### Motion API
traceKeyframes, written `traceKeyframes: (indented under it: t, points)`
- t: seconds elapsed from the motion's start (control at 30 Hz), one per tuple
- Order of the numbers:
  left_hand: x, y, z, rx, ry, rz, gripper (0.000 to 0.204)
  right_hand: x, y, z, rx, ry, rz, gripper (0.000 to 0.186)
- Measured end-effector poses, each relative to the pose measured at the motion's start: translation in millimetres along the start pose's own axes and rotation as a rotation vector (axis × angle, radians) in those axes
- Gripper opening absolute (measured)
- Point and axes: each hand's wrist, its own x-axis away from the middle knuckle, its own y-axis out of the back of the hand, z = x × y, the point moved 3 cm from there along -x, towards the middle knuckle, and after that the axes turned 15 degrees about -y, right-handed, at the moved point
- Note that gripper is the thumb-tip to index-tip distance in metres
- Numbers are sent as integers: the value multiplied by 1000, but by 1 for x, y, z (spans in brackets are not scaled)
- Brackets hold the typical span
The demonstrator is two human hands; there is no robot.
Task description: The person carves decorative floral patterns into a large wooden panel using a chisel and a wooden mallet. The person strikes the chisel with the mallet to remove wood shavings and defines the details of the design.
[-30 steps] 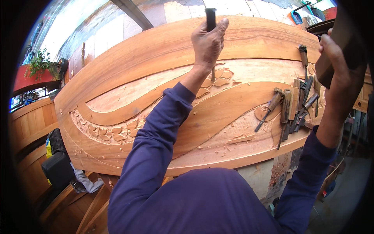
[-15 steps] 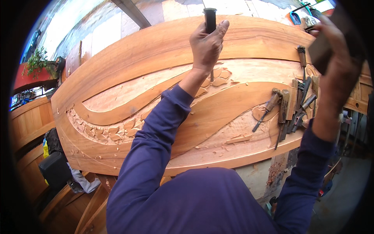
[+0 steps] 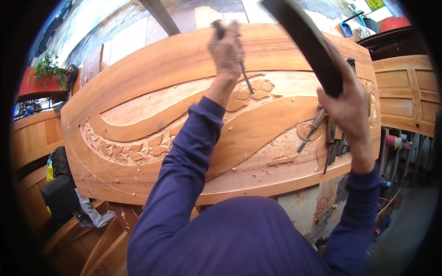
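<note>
A large wooden panel (image 3: 170, 57) carries carved leaves (image 3: 262, 87), long curved bands and loose shavings. My left hand (image 3: 225, 53) is closed around a chisel (image 3: 246, 78), which leans with its handle toward the upper left and its tip on the carved leaves near the panel's middle. My right hand (image 3: 347, 110) grips a long dark block-like mallet (image 3: 304, 41), raised at a slant to the right of the chisel and blurred. Below that hand, partly hidden, several chisels and gouges (image 3: 316, 120) lie on the panel's right part, among wood chips.
A panelled wooden door (image 3: 405, 87) stands at the right. At the left are a red planter (image 3: 41, 78) with a plant, stacked wooden pieces (image 3: 37, 135) and a black case (image 3: 60, 198). A post (image 3: 156, 14) rises behind the panel; clamps and rods (image 3: 398, 152) hang lower right.
My right hand has brought the mallet leftward, its grip now lower and its far end over the panel's back edge. The chisel's handle has tipped left with my left hand; it was upright before.
</note>
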Motion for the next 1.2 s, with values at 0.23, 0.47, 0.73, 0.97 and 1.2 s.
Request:
traceKeyframes:
  t: [0.23, 0.47, 0.73, 0.97, 1.2]
  points:
    - [64, 35, -103, 2, -496, -115, 46, 212, -60, -31, -581, -809, 0, 69]
    - [154, 81, -74, -341, -604, 6, 45, 305, -102, -28, -717, -852, -8, 70]
    - [155, 73, -72, -289, -643, 159, 30, 303, -97, -34, -819, -844, 45, 67]
    - [151, 57, -67, -271, -650, 213, 29, 301, -93, -36, -849, -845, 47, 70]
    - [146, 53, -54, -325, -696, 267, 32, 306, -97, -41, -872, -839, 32, 77]
